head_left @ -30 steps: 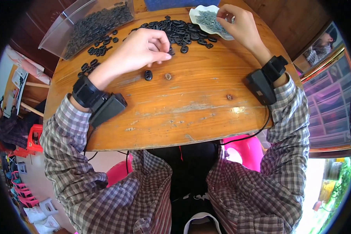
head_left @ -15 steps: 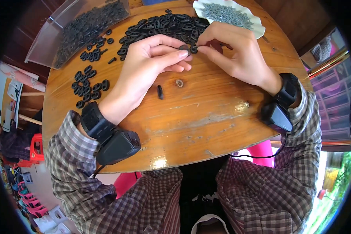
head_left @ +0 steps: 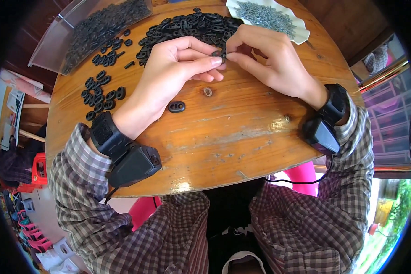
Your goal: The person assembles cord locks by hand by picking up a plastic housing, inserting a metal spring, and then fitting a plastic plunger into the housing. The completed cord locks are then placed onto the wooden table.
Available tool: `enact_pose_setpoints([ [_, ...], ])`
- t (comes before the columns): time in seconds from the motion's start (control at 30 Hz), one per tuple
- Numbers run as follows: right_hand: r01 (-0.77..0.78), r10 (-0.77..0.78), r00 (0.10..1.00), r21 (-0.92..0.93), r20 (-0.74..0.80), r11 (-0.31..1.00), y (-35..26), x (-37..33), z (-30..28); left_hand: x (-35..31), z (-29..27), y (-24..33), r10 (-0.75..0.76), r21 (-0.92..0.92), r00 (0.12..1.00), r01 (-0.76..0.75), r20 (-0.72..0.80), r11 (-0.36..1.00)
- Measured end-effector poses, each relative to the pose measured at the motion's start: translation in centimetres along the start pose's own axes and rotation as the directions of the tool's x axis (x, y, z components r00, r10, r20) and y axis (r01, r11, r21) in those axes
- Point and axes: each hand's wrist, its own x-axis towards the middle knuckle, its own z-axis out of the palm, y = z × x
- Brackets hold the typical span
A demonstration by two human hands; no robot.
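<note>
- Piece [head_left: 217, 53], small and black, up between both hands, above the bench [head_left: 242, 123], near side of the big pile [head_left: 187, 32].
- Key relation: piece lies at left hand's fingertips, right hand comes at it from the right; tips of both hands nearly meeting there. Left hand is nearer. Long axis mostly covered by fingers, can't make it out.
- Left hand [head_left: 176, 66]: thumb and forefinger pinched on the piece, other fingers curled loosely underneath.
- Right hand [head_left: 274, 59]: thumb and forefinger drawn close together at the piece's right edge, rest tucked in. Whether they grip the piece or something tiny beside it, too small to say.
- Loose oval [head_left: 176, 107], black, two holes, flat on the bench toward the person; long axis roughly left-right, nearer the left hand, not touched.
- Plate [head_left: 302, 35], white, wavy rim, beyond the right hand; small silvery bits [head_left: 265, 18] in it.
- Clear box [head_left: 48, 52] with more black pieces, far left; small cluster [head_left: 96, 96] on bench, left of left wrist.
</note>
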Motion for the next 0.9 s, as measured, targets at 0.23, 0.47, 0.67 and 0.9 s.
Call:
enact_pose_setpoints([
  [0.23,-0.192,0.172,0.976,0.163,0.132,0.968,0.6,-0.1,1.0,0.0,-0.1,-0.1,0.025,0.045,1.0,-0.024,-0.002,0.999],
  [0.47,-0.198,0.173,0.975,0.19,0.14,0.962,0.4,-0.1,0.9,-0.1,-0.1,-0.2,0.029,0.063,1.0,-0.029,0.003,0.998],
  [0.67,-0.343,0.3,0.937,0.306,0.179,0.888,0.2,0.0,1.1,-0.2,-0.1,0.0,0.082,0.048,0.997,-0.082,-0.01,0.996],
  [0.9,-0.359,0.342,0.933,0.256,0.111,0.898,-0.3,0.0,0.7,-0.3,-1.3,2.3,0.336,0.558,0.935,-0.339,0.112,0.757],
])
